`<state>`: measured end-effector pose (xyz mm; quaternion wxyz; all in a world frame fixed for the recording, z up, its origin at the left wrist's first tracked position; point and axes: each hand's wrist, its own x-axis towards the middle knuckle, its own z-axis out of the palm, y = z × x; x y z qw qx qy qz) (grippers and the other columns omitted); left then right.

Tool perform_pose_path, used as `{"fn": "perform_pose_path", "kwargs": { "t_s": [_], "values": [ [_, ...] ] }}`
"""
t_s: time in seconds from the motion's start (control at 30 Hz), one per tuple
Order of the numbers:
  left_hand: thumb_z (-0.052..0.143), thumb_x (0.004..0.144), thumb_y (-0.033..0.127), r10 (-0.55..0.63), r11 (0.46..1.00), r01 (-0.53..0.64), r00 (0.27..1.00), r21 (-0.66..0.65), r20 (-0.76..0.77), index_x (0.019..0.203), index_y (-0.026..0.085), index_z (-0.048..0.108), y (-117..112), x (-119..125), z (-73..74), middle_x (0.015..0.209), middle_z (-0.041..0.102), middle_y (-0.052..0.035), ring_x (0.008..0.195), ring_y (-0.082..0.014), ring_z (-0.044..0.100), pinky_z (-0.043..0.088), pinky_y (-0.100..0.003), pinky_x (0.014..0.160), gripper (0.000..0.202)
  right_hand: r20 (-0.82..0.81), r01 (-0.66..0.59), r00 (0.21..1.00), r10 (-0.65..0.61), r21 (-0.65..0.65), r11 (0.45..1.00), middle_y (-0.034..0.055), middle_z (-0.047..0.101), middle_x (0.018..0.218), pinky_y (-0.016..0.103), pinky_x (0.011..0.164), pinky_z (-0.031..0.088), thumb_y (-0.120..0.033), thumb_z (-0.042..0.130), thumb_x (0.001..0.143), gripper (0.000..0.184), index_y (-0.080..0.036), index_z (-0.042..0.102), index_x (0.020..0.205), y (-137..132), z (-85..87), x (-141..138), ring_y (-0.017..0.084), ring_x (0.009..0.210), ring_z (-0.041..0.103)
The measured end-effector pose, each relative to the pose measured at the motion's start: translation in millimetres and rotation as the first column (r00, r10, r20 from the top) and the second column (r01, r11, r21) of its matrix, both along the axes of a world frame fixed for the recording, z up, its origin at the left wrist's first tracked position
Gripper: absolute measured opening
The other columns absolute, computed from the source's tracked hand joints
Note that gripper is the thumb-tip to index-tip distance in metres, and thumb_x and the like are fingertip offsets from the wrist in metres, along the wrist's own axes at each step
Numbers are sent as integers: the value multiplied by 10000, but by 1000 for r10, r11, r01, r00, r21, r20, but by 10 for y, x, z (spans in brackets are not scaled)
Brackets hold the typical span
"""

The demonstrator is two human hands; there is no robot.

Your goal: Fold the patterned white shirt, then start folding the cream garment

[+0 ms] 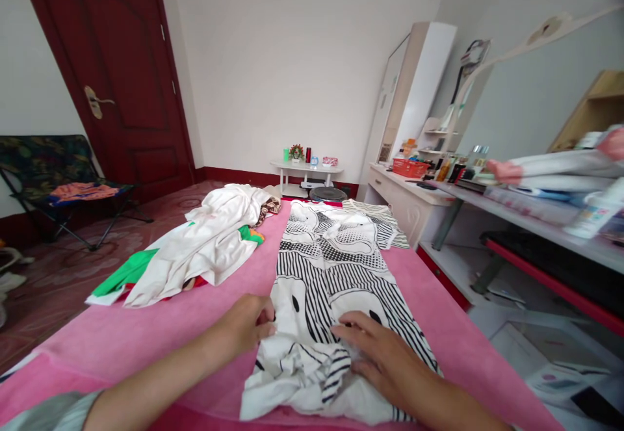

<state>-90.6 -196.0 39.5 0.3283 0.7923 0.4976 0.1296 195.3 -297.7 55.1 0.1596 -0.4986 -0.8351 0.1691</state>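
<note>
A long black-and-white printed garment (316, 268) with stripes, dots and wavy shapes lies spread lengthwise on a pink bed cover (238, 288). Its near end is bunched in folds, and a short sleeve shows at its far right. My left hand (256, 319) is at the garment's left edge, thumb and fingers pinched on the fabric. On the right half, my right hand (383, 353) rests on the cloth by the bunched part, fingers curved, thumb apart from them. Part of a striped garment (400, 223) shows beyond the printed one at the far right.
A pile of white clothes (209, 242) with green and red pieces lies to the left on the bed. At right stand a dressing table (409, 184) and a cluttered shelf (536, 213). A folding chair (43, 164) holds clothing near the red door (112, 80).
</note>
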Motion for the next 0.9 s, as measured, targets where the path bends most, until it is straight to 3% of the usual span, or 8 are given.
{"fn": "perform_pose_path", "kwargs": {
  "t_s": [0.1, 0.17, 0.3, 0.5, 0.63, 0.73, 0.8, 0.9],
  "values": [
    [652, 651, 444, 57, 983, -37, 992, -178, 110, 712, 168, 537, 25, -55, 38, 583, 526, 37, 501, -126, 514, 359, -231, 465, 305, 4, -80, 997, 80, 51, 996, 39, 519, 1295, 271, 906, 428, -56, 485, 741, 370, -248, 675, 993, 63, 51, -174, 163, 1030, 566],
    [680, 605, 513, 92, 958, -39, 980, -286, 175, 742, 170, 530, 34, -119, 80, 580, 512, 51, 451, -108, 482, 359, -226, 429, 400, -24, -109, 993, 112, 99, 989, 41, 546, 1250, 269, 895, 420, -42, 467, 722, 294, -211, 669, 852, 93, 73, -225, 163, 1021, 558],
    [686, 609, 510, 62, 940, 3, 982, -341, 181, 746, 169, 544, 13, -246, 125, 539, 500, 60, 433, -103, 462, 361, -222, 421, 394, -62, -162, 983, 171, 122, 979, 37, 619, 1066, 287, 877, 411, -27, 455, 667, 310, -210, 633, 843, 77, 85, -246, 174, 985, 541],
    [624, 690, 329, -204, 978, 198, 971, -59, -126, 598, 190, 643, 76, -143, 385, 576, 587, 12, 576, -161, 553, 351, -235, 511, 168, -51, -150, 987, 153, 52, 987, 44, 603, 1051, 276, 872, 416, -94, 505, 699, 234, -216, 609, 869, 31, 22, -230, 177, 984, 534],
    [647, 712, 396, -110, 956, 179, 953, 232, -280, 631, 215, 689, 397, 301, 570, 643, 643, -27, 639, -208, 597, 408, -280, 594, 203, 35, -228, 973, 227, 38, 973, 29, 630, 1025, 256, 738, 431, -164, 588, 677, 126, -219, 608, 789, 186, -148, -240, 185, 900, 556],
    [583, 793, 428, -189, 900, 223, 974, 374, -128, 1021, 241, 700, 783, 719, 412, 1049, 679, -80, 977, -259, 617, 454, -337, 830, 317, 44, -132, 990, 132, -5, 991, 17, 649, 911, 236, 635, 409, -185, 567, 735, 100, -230, 607, 815, 310, -371, -245, 153, 770, 568],
    [518, 844, 470, -248, 879, 245, 968, 408, -47, 1305, 229, 532, 1060, 936, 187, 1344, 527, -108, 1217, -257, 499, 391, -362, 986, 520, 28, -39, 999, 41, -74, 997, 12, 642, 863, 231, 594, 403, -194, 550, 772, 149, -250, 610, 897, 348, -540, -218, 138, 708, 570],
    [420, 888, 529, -94, 899, 115, 993, 423, -71, 1432, 195, 359, 1409, 1100, -183, 1501, 321, -134, 1383, -274, 284, 250, -430, 1101, 640, 46, -58, 997, 65, -130, 990, 2, 637, 842, 238, 528, 399, -238, 569, 787, 185, -295, 613, 957, 335, -745, -114, 144, 657, 571]
  ]
}}
